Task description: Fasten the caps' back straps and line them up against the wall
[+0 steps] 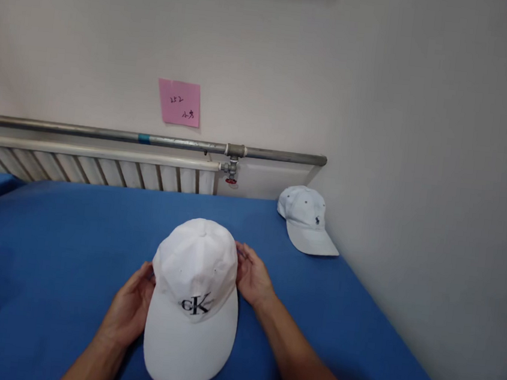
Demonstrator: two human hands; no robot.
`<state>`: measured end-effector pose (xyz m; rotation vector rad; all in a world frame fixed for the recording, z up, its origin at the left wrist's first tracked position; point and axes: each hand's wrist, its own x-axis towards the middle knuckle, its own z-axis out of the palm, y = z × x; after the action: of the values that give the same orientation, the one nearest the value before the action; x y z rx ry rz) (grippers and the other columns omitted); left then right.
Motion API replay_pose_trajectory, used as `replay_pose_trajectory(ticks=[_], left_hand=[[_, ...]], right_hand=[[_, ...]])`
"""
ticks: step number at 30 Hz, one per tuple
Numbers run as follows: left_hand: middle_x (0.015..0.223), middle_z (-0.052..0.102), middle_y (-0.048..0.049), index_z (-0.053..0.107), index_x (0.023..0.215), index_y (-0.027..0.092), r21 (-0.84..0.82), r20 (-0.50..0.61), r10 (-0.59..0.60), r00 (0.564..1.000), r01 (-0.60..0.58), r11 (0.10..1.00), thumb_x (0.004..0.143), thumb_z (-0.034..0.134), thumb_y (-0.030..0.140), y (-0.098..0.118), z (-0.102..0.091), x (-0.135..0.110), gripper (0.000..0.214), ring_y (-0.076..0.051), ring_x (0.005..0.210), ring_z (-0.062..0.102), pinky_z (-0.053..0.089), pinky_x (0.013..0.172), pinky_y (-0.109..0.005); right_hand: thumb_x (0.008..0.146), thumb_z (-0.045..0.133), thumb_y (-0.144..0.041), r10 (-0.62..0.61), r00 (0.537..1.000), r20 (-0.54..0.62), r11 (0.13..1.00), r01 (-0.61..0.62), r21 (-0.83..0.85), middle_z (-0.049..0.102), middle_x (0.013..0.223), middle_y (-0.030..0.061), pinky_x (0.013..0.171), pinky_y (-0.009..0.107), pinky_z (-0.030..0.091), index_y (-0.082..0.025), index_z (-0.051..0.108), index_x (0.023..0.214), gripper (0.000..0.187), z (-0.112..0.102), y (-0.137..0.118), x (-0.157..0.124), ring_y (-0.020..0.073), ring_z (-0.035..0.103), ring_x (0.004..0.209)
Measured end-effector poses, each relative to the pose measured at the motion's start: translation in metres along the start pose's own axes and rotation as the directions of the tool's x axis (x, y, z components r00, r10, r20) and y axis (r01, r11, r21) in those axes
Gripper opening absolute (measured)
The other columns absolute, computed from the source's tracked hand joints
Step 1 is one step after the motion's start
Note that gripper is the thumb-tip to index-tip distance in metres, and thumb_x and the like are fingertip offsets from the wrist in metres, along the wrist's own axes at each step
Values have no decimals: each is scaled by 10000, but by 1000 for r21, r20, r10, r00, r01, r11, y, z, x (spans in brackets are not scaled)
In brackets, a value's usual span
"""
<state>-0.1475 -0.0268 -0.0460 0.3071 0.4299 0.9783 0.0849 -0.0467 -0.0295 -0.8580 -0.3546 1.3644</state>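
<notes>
On the blue-covered table lay a white cap with black letters, and a second cap near the wall.

Blue table open left, front right; white cap fills centre, pale cap (brim forward) blocks far right corner.

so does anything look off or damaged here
Nothing stands out. The white CK cap sits upright and clean on the blue surface, between the left hand and the right hand. A second white cap lies neatly by the wall. Only the pink sticky note hangs slightly crooked.
</notes>
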Motion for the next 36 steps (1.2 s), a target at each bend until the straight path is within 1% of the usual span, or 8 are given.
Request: replay_pose_trajectory(ticks=[4,7,12,19,23,29,33,36], left_hand=[[848,743,-77,708,825,140,58,-146,91,985,-83,995,953,374,147,1,2,6,358,-217,950,695,510,968,-352],[863,736,-80,698,843,123,120,-137,90,986,-74,990,955,392,140,-1,1,8,326,-203,919,698,528,931,-316],[978,733,-105,684,1001,100,255,-135,147,980,-109,961,880,563,130,-3,-1,5,174,-207,905,698,555,857,-290],[970,747,-110,533,1308,131,358,-258,206,944,-105,928,753,717,60,-4,-5,-2,589,-200,892,708,541,805,-253],[1006,746,-85,611,1237,170,397,-220,217,951,-116,910,741,692,-3,1,-21,-11,532,-145,870,706,510,740,-146],[828,748,-74,684,1072,165,502,-200,184,962,-61,863,704,677,-16,13,-47,-22,410,-181,701,712,534,564,-170],[585,663,-29,691,1000,146,740,-194,199,961,10,673,650,772,125,14,-56,-27,360,-183,478,629,424,335,-170],[525,634,-32,701,949,123,734,-166,115,979,45,678,652,759,143,13,-48,-32,303,-183,415,595,377,292,-175]], right_hand=[[752,658,-314,-87,996,15,993,88,-81,721,843,-32,758,255,468,-231,670,918,186,2,2,14,142,642,799],[704,708,-287,-157,987,25,975,159,-158,720,951,-21,828,242,446,-225,678,966,272,0,5,17,144,624,917],[696,695,-317,-183,983,-9,950,175,-260,693,779,-6,657,263,456,-209,658,1015,338,-7,5,11,154,618,715],[689,704,-333,-319,942,-101,888,260,-380,688,815,10,673,269,474,-201,650,945,293,-15,2,-6,153,627,732],[693,718,-308,-384,911,-150,844,280,-458,686,845,17,684,276,485,-207,670,877,216,-24,1,-29,145,625,709],[708,677,-296,-275,952,-136,713,106,-693,684,930,65,426,263,389,-200,650,934,247,-34,9,-77,142,586,542],[699,668,-258,-207,978,-32,640,110,-760,675,930,39,542,288,473,-223,640,987,291,-38,19,-88,121,594,535],[690,652,-256,-142,989,-48,666,60,-744,661,938,35,477,272,453,-224,609,1040,355,-40,24,-84,109,584,493]])
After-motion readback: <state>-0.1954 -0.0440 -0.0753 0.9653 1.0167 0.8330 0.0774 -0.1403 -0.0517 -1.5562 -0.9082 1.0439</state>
